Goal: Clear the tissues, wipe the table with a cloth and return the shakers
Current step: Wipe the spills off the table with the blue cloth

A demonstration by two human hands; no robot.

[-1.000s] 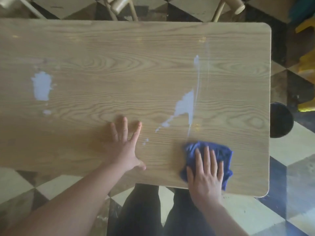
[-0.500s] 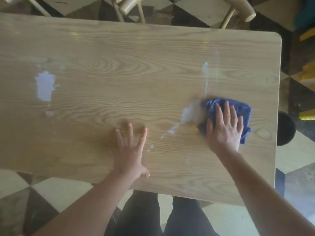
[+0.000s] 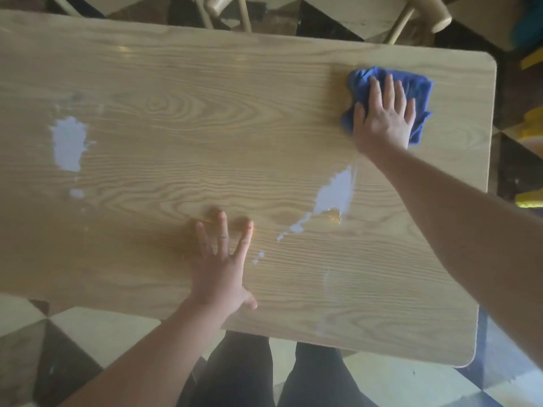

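Right hand (image 3: 383,117) flat, fingers spread, pressing crumpled blue cloth (image 3: 410,89) onto light wood-grain table (image 3: 205,118) near far right corner. Left hand (image 3: 221,267) open, palm down by near edge, gripping nothing. Pale wet patches at centre (image 3: 336,192) and left (image 3: 70,143). Wooden chair legs (image 3: 402,22) beyond far edge. No legible writing.

Single head-worn wide-angle view, looked steeply down from above the near edge of the tabletop (image 3: 235,118), faced forward across it, close overhead, chair legs (image 3: 402,22) beyond far edge.
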